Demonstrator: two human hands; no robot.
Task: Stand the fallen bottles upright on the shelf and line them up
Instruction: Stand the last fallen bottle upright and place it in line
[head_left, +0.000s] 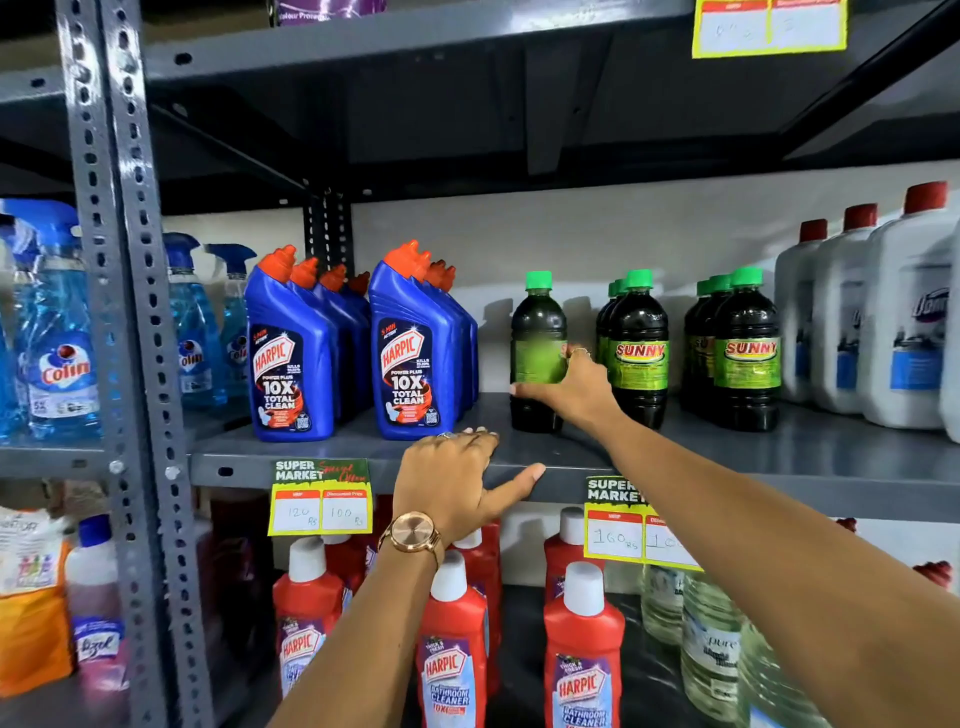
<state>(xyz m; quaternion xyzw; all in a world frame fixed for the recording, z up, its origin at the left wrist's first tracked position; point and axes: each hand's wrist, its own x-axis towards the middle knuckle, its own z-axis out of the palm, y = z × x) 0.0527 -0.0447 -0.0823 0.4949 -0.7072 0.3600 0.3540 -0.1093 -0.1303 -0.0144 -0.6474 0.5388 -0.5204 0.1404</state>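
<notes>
right hand (566, 382) grips upright bottle (537, 332) – likely to slide it into line | left hand (457, 478) open, braced on shelf (779, 457) edge – steadying reach

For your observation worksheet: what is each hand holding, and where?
Right hand grips the green-capped dark bottle at its label. Left hand holds nothing, resting on the shelf edge.

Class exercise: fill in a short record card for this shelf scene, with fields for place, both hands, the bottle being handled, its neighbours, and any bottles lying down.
place: grey metal shelf in a shop
right hand: gripping the lone dark bottle, which stands upright
left hand: resting on the shelf's front edge, holding nothing
neighbours: blue Harpic bottles to its left, two rows of Sunny bottles to its right
bottles lying down: none visible
</notes>
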